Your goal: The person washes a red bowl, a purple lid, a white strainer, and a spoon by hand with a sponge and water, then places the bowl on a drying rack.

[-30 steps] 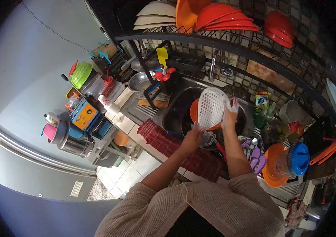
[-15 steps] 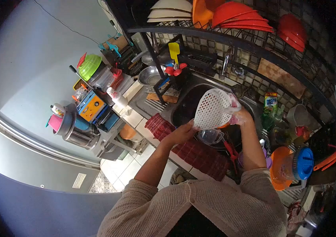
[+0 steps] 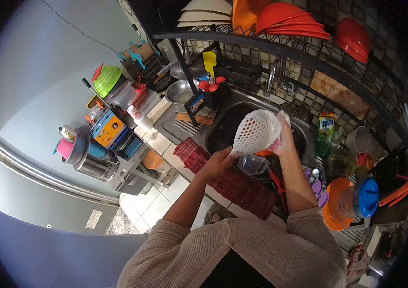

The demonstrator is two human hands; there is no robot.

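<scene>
A white plastic strainer (image 3: 256, 132) with many round holes is held up over the sink (image 3: 223, 120), tilted. My left hand (image 3: 219, 164) is closed on its narrow lower end. Along the right side of the strainer, my right hand (image 3: 283, 137) is wrapped round the wide rim, covered in white suds. Something pink shows under its fingers, too small to identify. Below the strainer, a clear plastic container (image 3: 253, 164) sits at the near side of the sink, with a red-handled utensil (image 3: 277, 185) beside it.
A dark red checked towel (image 3: 228, 182) lies along the counter's front edge. A black dish rack (image 3: 280, 48) with red bowls (image 3: 290, 21) arches above the sink. To the right stand a green bottle (image 3: 326, 146), an orange plate (image 3: 336, 218) and a blue-lidded container (image 3: 368, 198).
My right hand has shifted up and left along the strainer's rim, its fingers more upright. The strainer has turned slightly. My left hand keeps its hold on the narrow end.
</scene>
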